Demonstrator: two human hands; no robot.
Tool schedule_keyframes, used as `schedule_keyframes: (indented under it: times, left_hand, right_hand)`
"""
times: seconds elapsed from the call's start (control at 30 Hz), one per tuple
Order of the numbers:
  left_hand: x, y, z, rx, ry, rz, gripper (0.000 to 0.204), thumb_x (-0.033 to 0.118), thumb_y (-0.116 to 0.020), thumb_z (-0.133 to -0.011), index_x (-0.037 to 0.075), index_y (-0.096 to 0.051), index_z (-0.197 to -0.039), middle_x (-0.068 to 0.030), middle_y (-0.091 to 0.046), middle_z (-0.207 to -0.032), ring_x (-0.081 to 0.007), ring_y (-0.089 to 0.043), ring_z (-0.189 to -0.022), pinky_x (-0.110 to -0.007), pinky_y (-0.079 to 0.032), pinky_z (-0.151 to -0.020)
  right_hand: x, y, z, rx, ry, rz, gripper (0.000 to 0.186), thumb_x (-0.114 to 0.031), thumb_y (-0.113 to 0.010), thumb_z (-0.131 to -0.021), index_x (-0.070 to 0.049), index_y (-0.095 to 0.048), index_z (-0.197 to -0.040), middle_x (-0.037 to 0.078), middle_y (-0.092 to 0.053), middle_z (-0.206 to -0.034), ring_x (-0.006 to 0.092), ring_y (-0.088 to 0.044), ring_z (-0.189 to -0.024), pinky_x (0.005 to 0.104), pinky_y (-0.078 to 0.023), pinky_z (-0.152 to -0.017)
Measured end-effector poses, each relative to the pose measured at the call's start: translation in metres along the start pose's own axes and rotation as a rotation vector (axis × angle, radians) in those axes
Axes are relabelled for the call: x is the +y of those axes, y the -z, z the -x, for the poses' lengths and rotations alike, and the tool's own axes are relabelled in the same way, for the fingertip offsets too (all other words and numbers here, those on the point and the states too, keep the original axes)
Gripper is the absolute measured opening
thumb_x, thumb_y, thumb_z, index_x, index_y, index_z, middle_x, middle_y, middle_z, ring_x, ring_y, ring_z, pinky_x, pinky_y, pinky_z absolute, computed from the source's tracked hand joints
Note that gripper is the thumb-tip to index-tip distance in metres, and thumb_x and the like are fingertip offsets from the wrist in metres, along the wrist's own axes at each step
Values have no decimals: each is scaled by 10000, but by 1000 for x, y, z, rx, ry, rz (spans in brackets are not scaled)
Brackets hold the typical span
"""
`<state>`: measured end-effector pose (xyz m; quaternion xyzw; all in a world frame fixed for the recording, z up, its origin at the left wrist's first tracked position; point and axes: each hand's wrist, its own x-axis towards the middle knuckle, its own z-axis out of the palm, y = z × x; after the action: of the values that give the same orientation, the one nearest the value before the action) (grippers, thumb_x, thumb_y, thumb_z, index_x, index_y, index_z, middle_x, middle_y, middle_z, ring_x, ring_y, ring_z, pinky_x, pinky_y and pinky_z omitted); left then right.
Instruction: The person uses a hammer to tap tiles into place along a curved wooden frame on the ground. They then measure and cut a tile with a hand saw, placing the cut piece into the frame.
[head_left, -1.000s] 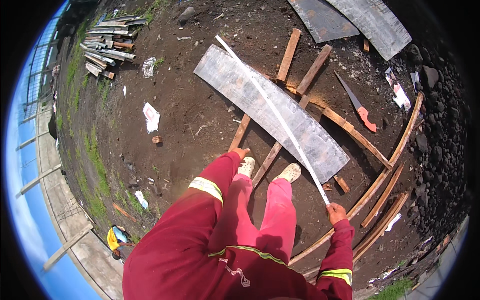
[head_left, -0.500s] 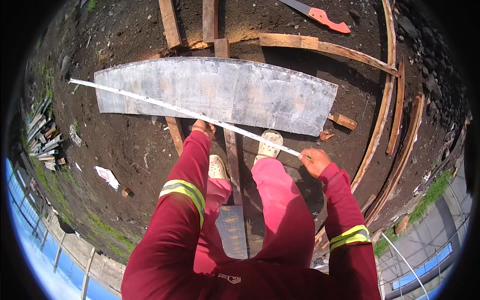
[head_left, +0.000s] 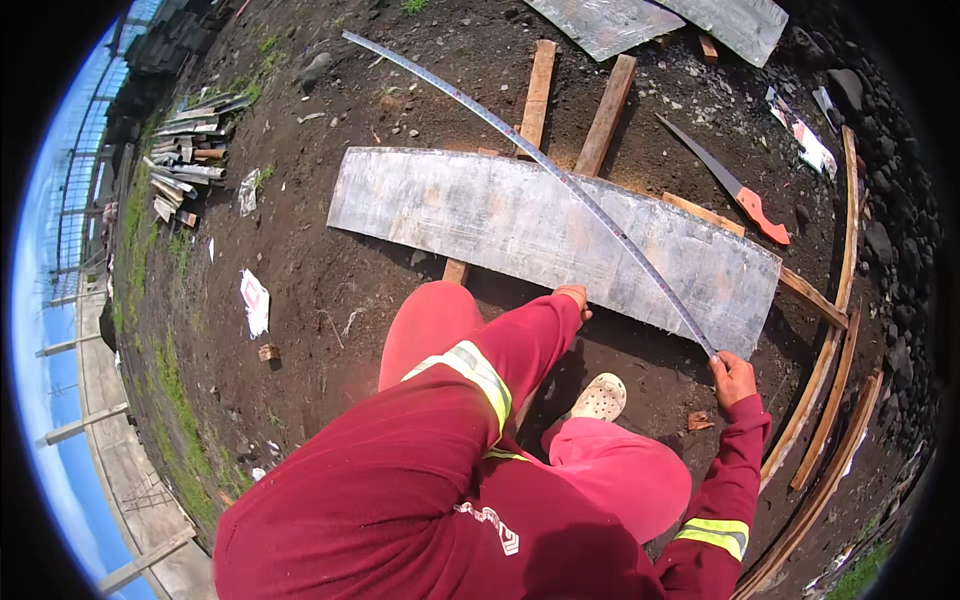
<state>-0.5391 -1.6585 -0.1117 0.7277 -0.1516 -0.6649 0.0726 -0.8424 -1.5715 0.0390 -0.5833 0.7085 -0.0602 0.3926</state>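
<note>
A long grey panel (head_left: pixel 470 205), weathered and slightly curved in outline, lies across wooden pieces on the dark soil. My left hand (head_left: pixel 573 298) is closed at the panel's near edge, its fingers partly hidden by the sleeve. My right hand (head_left: pixel 735 379) pinches the near end of an extended measuring tape (head_left: pixel 570 182) beside the panel's right end. From there the blade runs diagonally over the panel and bows past its far edge, its free end above the soil at the far left. The tape's case is not visible.
A handsaw (head_left: pixel 745 195) with an orange handle lies beyond the panel's right end. Wooden battens (head_left: pixel 607 115) stick out behind it, and long timber strips (head_left: pixel 825 340) run down the right. More grey sheets (head_left: pixel 605 25) lie at the back; scrap pieces (head_left: pixel 185 165) are heaped far left.
My left hand has left the tape and come to the panel's near edge. My body has lowered and leaned right. The tape now crosses the panel more steeply, its free end beyond the far edge.
</note>
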Motion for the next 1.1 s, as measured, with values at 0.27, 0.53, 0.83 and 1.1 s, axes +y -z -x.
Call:
schedule_keyframes:
  times: [0.27, 0.53, 0.83, 1.1]
  left_hand:
    - [34, -36, 167, -855, -498, -560, 410, 382, -553, -853, 32, -554, -1067, -76, -627, -851, -169, -627, -694, -303, -497, -565]
    - [97, 146, 120, -346, -850, -145, 406, 358, -532, -871, 9, -554, -1077, -74, -617, -892, -136, -608, -752, -272, -477, -583]
    - [-27, 258, 6, 39, -107, 348, 381, 327, -534, -869, 42, -528, -1121, -86, -593, -1028, -151, -573, -673, -315, -459, -563]
    - [-40, 261, -15, 59, -66, 279, 432, 347, -536, -867, 39, -512, -1168, -108, -594, -1077, -186, -610, -753, -340, -487, -609]
  right_hand:
    - [1, 58, -14, -65, 39, -140, 278, -207, -492, -879, 15, -582, -739, 34, -549, -613, 113, -498, -570, 275, -406, -550]
    - [-32, 52, -19, -162, -39, -188, 244, -178, -498, -879, 14, -574, -749, 47, -552, -627, 134, -516, -560, 272, -416, -532]
    - [-43, 15, -6, -143, 9, 1, 274, -205, -509, -866, 12, -597, -724, 41, -560, -608, 120, -509, -565, 272, -411, -547]
    - [-48, -3, 6, -148, -42, 27, 254, -196, -513, -862, 7, -604, -739, 45, -567, -609, 128, -524, -584, 283, -422, -563]
